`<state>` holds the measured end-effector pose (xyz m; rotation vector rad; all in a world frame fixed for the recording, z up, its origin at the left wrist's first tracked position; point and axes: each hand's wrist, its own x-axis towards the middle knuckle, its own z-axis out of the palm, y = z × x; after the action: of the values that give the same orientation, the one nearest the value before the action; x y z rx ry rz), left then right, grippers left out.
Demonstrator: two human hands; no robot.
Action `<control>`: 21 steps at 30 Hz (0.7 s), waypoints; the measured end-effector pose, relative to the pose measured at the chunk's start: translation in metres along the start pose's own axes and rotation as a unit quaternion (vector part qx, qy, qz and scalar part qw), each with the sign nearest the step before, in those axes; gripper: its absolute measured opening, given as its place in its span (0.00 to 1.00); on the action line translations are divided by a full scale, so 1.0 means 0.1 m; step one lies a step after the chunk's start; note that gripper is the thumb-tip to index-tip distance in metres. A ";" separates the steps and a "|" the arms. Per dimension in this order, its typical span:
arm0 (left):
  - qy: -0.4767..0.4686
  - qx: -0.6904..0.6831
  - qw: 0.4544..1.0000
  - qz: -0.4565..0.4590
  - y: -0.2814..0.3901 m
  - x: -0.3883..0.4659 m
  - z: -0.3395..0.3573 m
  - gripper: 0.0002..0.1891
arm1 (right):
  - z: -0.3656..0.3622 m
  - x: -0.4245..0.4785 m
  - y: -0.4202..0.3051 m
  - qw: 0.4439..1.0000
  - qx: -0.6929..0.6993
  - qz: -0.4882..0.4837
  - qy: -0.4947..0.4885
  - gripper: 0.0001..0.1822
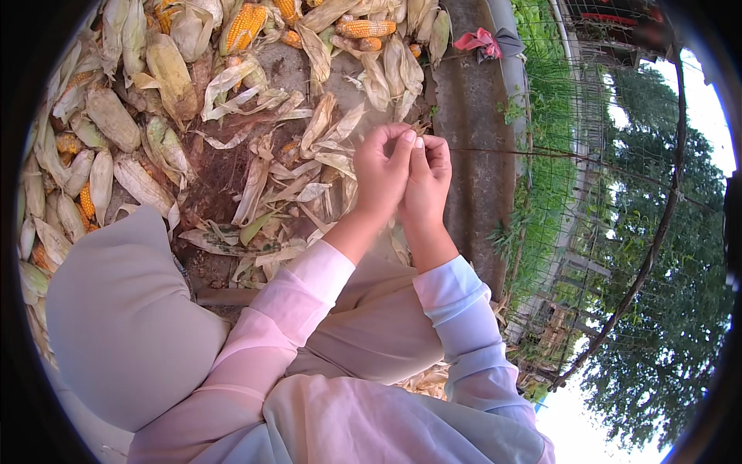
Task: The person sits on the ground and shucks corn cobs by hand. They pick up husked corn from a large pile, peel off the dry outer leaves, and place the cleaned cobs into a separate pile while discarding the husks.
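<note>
My left hand point(379, 165) and my right hand point(428, 174) meet in front of me, thumbs side by side. Between their fingertips they pinch a small dry brown piece point(419, 129), perhaps the tip of a corn husk; most of it is hidden by the fingers. Loose dry corn husks point(316, 124) lie on the ground just left of my hands. Farther left are many ears of corn in pale husks point(113, 118). A bare orange-yellow corn cob point(366, 28) lies above my hands, near others partly peeled.
Corrugated metal sheeting point(475, 174) edges the ground on the right, with a pink and grey cloth point(484, 43) tied at its upper part. Beyond stand green grass, a wire fence point(556, 232) and trees. My bent knee point(133, 313) is at the lower left, beside the corn.
</note>
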<state>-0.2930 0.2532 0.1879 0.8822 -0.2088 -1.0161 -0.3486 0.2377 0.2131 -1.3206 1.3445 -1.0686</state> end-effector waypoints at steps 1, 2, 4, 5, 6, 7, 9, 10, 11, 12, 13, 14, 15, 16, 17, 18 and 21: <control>0.003 0.004 1.000 0.002 0.00 0.00 0.00 0.10 | 0.01 0.00 0.00 1.000 -0.007 -0.004 0.002 0.03; -0.001 -0.005 1.000 -0.003 0.00 0.01 0.01 0.10 | 0.01 -0.01 0.00 1.000 -0.009 -0.009 0.005 0.04; -0.004 -0.022 1.000 -0.012 -0.02 0.01 0.00 0.10 | 0.02 -0.01 0.00 1.000 -0.014 -0.018 0.008 0.04; 0.002 -0.019 1.000 -0.015 -0.03 0.01 0.00 0.10 | 0.02 -0.02 0.02 1.000 -0.018 -0.021 0.011 0.04; 0.008 -0.017 1.000 -0.017 -0.04 0.01 0.00 0.10 | 0.02 -0.02 0.03 0.999 -0.024 -0.024 0.013 0.04; 0.015 -0.015 1.000 -0.019 -0.04 0.02 0.01 0.10 | 0.02 -0.01 0.03 0.999 -0.030 -0.028 0.015 0.05; 0.017 -0.041 0.999 -0.030 -0.04 0.02 0.02 0.09 | 0.03 -0.02 0.01 0.999 -0.025 -0.026 0.015 0.05; 0.017 -0.053 0.998 -0.036 -0.04 0.01 0.02 0.09 | 0.03 -0.03 0.00 0.999 -0.022 -0.025 0.016 0.05; 0.019 -0.052 0.997 -0.048 -0.04 0.01 0.02 0.09 | 0.02 -0.03 0.03 1.000 -0.014 -0.021 0.017 0.05; 0.022 -0.051 0.997 -0.057 -0.03 0.00 0.01 0.09 | 0.02 -0.03 0.05 1.000 -0.006 -0.020 0.017 0.05; 0.024 -0.051 0.996 -0.066 -0.02 0.00 0.01 0.08 | 0.01 -0.03 0.06 1.000 0.002 -0.018 0.017 0.05; 0.029 -0.065 0.995 -0.068 -0.02 0.00 0.01 0.08 | 0.01 -0.02 0.06 1.000 -0.004 -0.020 0.019 0.05; 0.034 -0.078 0.994 -0.071 -0.03 0.00 0.01 0.08 | 0.03 -0.03 0.06 0.999 -0.010 -0.022 0.022 0.05; 0.039 -0.091 0.992 -0.073 -0.04 0.00 0.00 0.08 | 0.04 -0.03 0.06 0.999 -0.015 -0.023 0.025 0.05; 0.040 -0.086 0.993 -0.076 -0.05 0.00 -0.01 0.08 | 0.05 -0.04 0.06 0.999 -0.019 -0.023 0.029 0.05; 0.040 -0.081 0.993 -0.080 -0.04 -0.01 0.00 0.09 | 0.04 -0.03 0.06 0.999 -0.024 -0.024 0.035 0.05; 0.072 -0.173 0.974 -0.128 0.02 0.07 -0.04 0.09 | 0.05 -0.01 -0.09 0.996 0.056 0.015 0.068 0.05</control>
<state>-0.2857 0.2502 0.1857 0.6691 0.2061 -1.1799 -0.3421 0.2387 0.2208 -1.1594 1.3781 -1.2136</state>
